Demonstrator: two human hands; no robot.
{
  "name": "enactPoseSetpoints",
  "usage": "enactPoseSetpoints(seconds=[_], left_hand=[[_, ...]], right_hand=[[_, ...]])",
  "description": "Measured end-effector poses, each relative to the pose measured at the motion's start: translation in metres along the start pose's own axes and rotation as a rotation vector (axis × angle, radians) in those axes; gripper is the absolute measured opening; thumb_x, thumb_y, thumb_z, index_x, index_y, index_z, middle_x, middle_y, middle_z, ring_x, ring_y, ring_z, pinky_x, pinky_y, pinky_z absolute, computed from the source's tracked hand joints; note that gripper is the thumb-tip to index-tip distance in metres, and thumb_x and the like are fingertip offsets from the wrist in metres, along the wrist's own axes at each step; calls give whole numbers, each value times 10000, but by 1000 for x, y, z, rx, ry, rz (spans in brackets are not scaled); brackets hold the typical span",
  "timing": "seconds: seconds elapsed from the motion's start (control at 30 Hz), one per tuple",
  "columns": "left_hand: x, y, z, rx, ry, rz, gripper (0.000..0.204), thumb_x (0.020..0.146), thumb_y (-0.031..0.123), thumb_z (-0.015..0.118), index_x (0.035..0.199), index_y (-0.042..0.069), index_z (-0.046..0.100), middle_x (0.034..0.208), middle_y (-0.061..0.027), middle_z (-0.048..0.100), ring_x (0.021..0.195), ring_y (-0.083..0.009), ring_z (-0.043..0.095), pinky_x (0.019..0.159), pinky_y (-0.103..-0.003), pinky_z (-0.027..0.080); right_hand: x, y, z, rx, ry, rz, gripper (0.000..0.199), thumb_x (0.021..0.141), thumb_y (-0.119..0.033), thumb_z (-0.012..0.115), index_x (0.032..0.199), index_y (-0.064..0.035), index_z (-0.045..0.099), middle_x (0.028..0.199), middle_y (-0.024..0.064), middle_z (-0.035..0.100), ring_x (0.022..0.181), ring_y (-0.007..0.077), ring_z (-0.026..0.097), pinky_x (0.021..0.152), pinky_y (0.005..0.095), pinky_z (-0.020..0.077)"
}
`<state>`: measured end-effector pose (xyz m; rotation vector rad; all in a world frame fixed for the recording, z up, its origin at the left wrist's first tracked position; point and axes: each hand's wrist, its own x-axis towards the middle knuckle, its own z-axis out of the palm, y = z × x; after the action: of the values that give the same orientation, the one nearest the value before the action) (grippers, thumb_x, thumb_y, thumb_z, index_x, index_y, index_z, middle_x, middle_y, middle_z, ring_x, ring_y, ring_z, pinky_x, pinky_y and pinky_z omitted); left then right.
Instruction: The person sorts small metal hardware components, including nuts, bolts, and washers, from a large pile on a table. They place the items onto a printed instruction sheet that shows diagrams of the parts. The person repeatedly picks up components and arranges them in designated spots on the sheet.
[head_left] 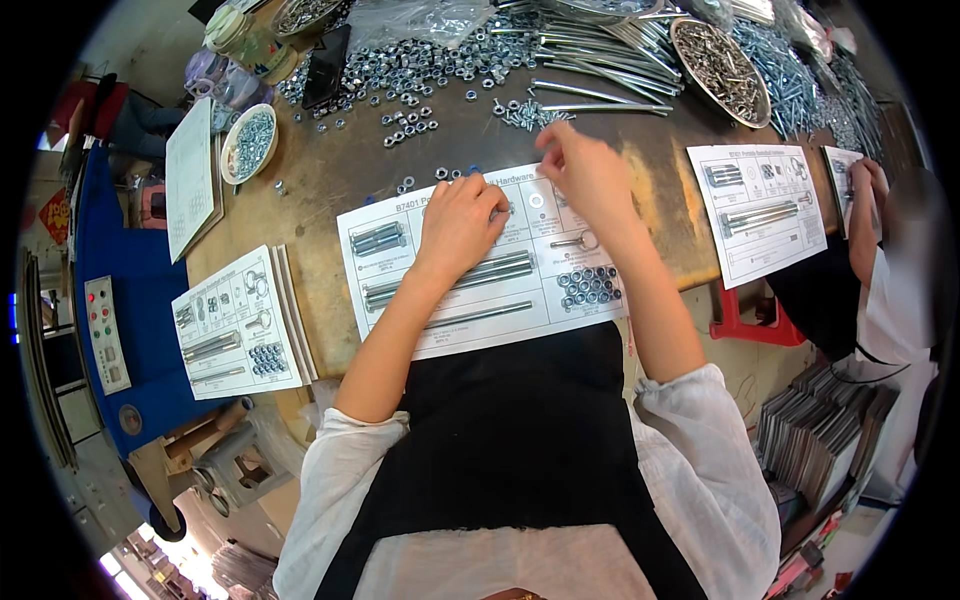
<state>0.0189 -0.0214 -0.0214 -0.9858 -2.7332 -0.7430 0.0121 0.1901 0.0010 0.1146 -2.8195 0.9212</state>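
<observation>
A white card (390,275) with pictures of bolts, rods, a ring pin and nuts lies in front of me at the table edge. My left hand (462,225) rests on its upper middle, fingers curled and drawn together; what they hold, if anything, is hidden. Just above the card's upper right is my right hand (590,178), bent at the fingers, with thumb and forefinger a little apart and nothing visible between them. Beyond its fingertips lies a small heap of screws (530,115). A few lock nuts (408,184) sit by the card's far edge.
Loose nuts (420,70), long metal rods (610,60) and a bowl of hardware (720,72) cover the far side. At left are a small dish (250,145), a phone (326,68) and stacked cards (240,325). Another person's hands (868,180) work at right, near another card (755,215).
</observation>
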Motion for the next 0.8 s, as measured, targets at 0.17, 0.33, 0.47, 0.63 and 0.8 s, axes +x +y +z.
enactPoseSetpoints(seconds=[0.17, 0.33, 0.47, 0.63, 0.8], left_hand=[[-1, 1, -4, 34, -22, 1, 61, 808, 168, 751, 832, 131, 710, 854, -16, 575, 848, -221, 576, 765, -368, 411], [0, 7, -14, -98, -15, -140, 99, 832, 171, 749, 915, 123, 726, 934, -24, 607, 834, -232, 578, 769, -360, 438], [-16, -4, -29, -199, 84, -282, 118, 867, 155, 726, 969, 97, 722, 951, -37, 613, 773, -209, 577, 731, -340, 458], [-47, -16, -50, -319, 162, -369, 101, 906, 124, 683, 983, 64, 710, 953, -40, 625, 778, -184, 591, 725, -310, 474], [-85, -24, -63, -329, 255, -400, 100, 928, 97, 663, 995, 33, 701, 965, -66, 625, 820, -191, 610, 748, -300, 485]], right_hand=[[-42, -27, 13, -138, -88, -98, 209, 822, -116, 705, 971, -127, 559, 785, 11, 681, 735, 242, 684, 609, 376, 512], [-51, -28, 28, -37, -88, -163, 238, 815, -109, 728, 962, -109, 540, 835, 58, 674, 735, 270, 690, 602, 386, 529], [-44, -30, 32, 58, -79, -180, 207, 834, -93, 707, 959, -106, 543, 859, 34, 672, 755, 259, 684, 623, 376, 530], [-41, -29, 32, 90, -126, -112, 193, 862, -105, 683, 975, -97, 526, 914, 42, 656, 827, 261, 682, 661, 397, 533], [-40, -31, 30, 183, -79, -35, 172, 859, -130, 713, 993, -104, 609, 961, 54, 638, 826, 270, 679, 691, 385, 544]])
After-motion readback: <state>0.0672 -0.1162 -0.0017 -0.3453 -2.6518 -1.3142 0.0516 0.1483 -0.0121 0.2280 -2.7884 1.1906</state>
